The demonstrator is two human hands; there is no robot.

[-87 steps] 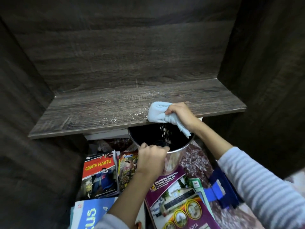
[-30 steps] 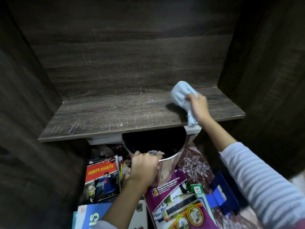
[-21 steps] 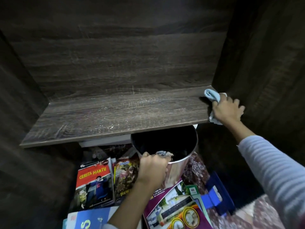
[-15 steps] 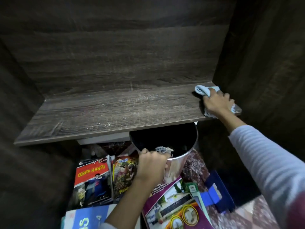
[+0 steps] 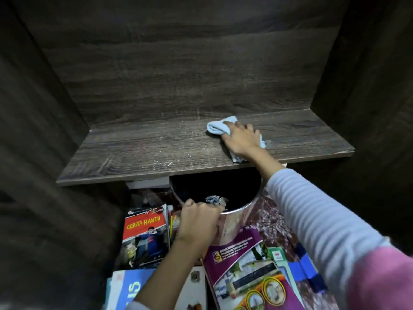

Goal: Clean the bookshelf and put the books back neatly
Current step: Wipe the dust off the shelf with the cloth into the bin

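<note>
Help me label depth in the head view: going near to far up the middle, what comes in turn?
Purple book → left hand gripping the metal bin at its near rim → shelf board → right hand pressing the blue cloth → back panel.

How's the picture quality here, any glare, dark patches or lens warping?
Head view: dim overall; pale dust specks show on the shelf board; the metal bin mirrors light on its wall, its inside pure black; the wide lens splays the cabinet walls outward; the right sleeve goes soft toward the corner.
</note>
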